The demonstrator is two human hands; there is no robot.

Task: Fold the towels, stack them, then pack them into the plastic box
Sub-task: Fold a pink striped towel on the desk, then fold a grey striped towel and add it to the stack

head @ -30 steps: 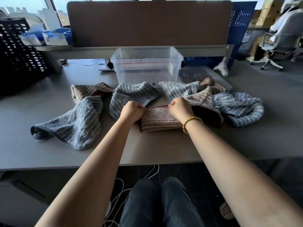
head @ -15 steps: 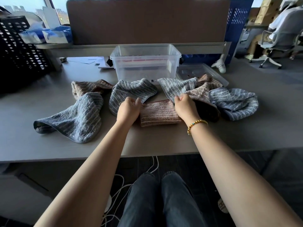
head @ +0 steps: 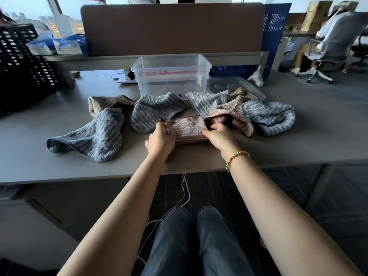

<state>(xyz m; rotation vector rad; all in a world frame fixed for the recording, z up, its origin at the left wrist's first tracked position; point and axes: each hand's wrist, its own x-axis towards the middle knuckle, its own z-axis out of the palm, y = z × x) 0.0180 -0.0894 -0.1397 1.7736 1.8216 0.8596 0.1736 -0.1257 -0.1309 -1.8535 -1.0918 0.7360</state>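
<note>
A folded pink-brown striped towel (head: 187,127) lies on the grey desk (head: 298,136) in front of me. My left hand (head: 160,139) grips its left end and my right hand (head: 218,134) grips its right end. Unfolded towels lie around it: a blue one (head: 95,138) at the left, a brown one (head: 107,103) behind that, a blue one (head: 155,111) at the centre, a blue one (head: 207,102) and a pink one (head: 237,114) to the right, and a blue one (head: 270,117) farthest right. The clear plastic box (head: 171,76) stands open behind them.
The box's clear lid (head: 239,86) lies to the right of the box. A brown partition (head: 173,26) closes the desk's far side. A black crate (head: 22,64) stands at the left. Papers (head: 111,73) lie behind. An office chair (head: 326,52) stands far right.
Both hands moved away from me with the folded towel, and their grip shifted onto its two ends. The camera view tilted slightly.
</note>
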